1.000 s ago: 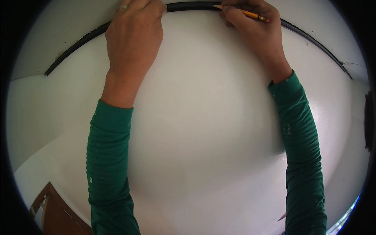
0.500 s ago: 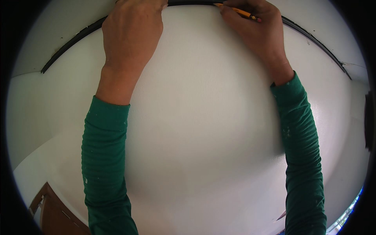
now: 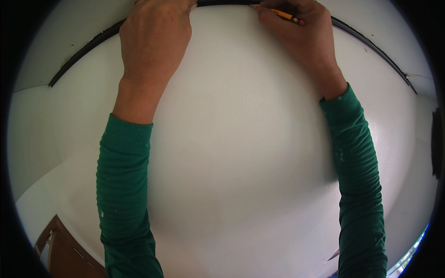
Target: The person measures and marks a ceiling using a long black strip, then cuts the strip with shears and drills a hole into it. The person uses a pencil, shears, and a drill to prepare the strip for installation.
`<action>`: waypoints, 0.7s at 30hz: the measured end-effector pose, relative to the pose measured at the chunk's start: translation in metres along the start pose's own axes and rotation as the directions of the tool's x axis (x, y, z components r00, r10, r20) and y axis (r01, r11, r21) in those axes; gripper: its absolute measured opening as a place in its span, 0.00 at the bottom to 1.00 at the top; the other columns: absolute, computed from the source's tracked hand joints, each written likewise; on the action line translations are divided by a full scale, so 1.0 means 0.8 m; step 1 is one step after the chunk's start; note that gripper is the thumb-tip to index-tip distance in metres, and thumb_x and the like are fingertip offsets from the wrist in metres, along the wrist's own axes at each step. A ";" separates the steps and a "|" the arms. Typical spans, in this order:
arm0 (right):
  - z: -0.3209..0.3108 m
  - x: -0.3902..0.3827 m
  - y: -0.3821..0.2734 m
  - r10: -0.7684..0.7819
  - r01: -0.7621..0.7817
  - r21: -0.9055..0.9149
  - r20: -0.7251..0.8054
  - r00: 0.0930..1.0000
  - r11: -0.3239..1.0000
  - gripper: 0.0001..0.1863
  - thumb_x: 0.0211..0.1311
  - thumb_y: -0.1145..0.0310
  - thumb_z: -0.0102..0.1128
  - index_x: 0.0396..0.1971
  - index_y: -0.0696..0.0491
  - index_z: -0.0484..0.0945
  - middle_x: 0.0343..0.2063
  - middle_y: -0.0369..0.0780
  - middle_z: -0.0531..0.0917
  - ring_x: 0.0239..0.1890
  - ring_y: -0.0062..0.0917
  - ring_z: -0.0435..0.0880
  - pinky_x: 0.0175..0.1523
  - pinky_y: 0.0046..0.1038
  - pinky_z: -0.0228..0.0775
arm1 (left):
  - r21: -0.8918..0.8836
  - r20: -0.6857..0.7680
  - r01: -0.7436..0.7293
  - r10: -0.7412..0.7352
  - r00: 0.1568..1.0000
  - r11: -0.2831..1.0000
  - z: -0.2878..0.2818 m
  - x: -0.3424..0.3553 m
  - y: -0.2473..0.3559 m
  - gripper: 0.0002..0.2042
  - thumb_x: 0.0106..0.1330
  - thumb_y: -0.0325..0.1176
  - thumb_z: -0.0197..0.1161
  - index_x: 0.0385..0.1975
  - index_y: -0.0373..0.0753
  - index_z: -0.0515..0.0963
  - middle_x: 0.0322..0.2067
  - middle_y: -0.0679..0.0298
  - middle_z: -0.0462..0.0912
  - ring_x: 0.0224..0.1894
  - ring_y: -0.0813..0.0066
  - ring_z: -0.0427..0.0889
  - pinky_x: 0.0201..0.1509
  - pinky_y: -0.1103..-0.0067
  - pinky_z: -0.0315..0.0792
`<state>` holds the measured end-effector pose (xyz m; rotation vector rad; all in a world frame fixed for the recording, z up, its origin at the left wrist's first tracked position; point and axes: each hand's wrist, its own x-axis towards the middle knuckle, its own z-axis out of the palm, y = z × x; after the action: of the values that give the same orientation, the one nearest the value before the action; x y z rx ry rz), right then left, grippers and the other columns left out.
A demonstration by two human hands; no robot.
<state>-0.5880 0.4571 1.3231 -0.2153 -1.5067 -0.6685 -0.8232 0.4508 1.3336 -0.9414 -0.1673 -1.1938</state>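
Observation:
A long black strip (image 3: 92, 44) runs along the top of the white wall (image 3: 232, 139). My left hand (image 3: 155, 39) is at the strip, fingers bent onto it, their tips partly cut off by the top edge. My right hand (image 3: 303, 41) is closed round a yellow pencil (image 3: 282, 14) with a pinkish eraser; its point touches or nearly touches the strip just right of the middle. Green sleeves with pale flecks cover both forearms.
An off-white surface (image 3: 46, 51) with small dark chips borders the strip above. A brown wooden door (image 3: 69, 250) shows at the lower left, a dark object (image 3: 434, 141) at the right rim, and a bright opening (image 3: 408, 259) at the lower right.
Since one second ago the view has shifted slightly, so the strip and both hands sit higher in the picture. The pencil has edged slightly leftward; both grips look the same.

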 end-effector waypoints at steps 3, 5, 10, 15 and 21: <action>0.001 0.001 -0.002 0.014 -0.013 0.034 -0.012 1.000 0.999 0.08 0.63 0.76 0.73 0.26 0.54 0.80 0.21 0.32 0.80 0.21 0.12 0.68 0.25 0.21 0.59 | -0.008 -0.011 0.002 -0.002 1.000 1.000 0.001 -0.001 0.001 0.06 0.61 0.20 0.73 0.24 0.32 0.82 0.27 0.58 0.77 0.32 0.61 0.79 0.38 0.68 0.77; 0.002 0.001 -0.004 -0.043 0.043 -0.009 -0.026 0.999 0.999 0.08 0.63 0.76 0.73 0.26 0.54 0.80 0.21 0.32 0.80 0.21 0.12 0.67 0.25 0.21 0.59 | -0.018 0.005 0.011 -0.011 1.000 1.000 0.001 0.000 0.001 0.06 0.61 0.20 0.73 0.24 0.32 0.82 0.27 0.58 0.77 0.32 0.61 0.79 0.38 0.68 0.77; 0.001 -0.002 -0.009 0.017 -0.017 -0.053 -0.007 1.000 0.998 0.08 0.63 0.75 0.73 0.27 0.54 0.81 0.21 0.32 0.80 0.21 0.12 0.68 0.25 0.21 0.59 | -0.006 0.008 0.014 -0.014 1.000 1.000 -0.003 0.002 0.002 0.06 0.61 0.20 0.73 0.24 0.32 0.81 0.27 0.58 0.77 0.32 0.61 0.79 0.38 0.68 0.77; 0.004 0.000 -0.009 -0.024 0.023 -0.024 -0.035 0.999 0.999 0.07 0.63 0.75 0.73 0.27 0.54 0.82 0.21 0.32 0.81 0.21 0.12 0.68 0.25 0.22 0.60 | -0.045 0.008 -0.009 0.010 1.000 0.999 -0.007 0.002 0.001 0.07 0.60 0.20 0.73 0.23 0.32 0.81 0.27 0.58 0.77 0.32 0.61 0.79 0.38 0.68 0.77; 0.003 0.002 -0.008 0.071 -0.071 -0.019 0.017 0.997 0.997 0.08 0.64 0.75 0.73 0.27 0.54 0.81 0.21 0.32 0.81 0.22 0.12 0.68 0.25 0.22 0.60 | 0.002 -0.007 0.001 -0.001 1.000 1.000 -0.001 0.001 0.001 0.07 0.60 0.20 0.73 0.23 0.32 0.80 0.27 0.58 0.76 0.32 0.61 0.79 0.38 0.68 0.77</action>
<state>-0.5936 0.4526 1.3228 -0.2887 -1.5037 -0.6256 -0.8224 0.4500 1.3332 -0.9351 -0.1637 -1.1970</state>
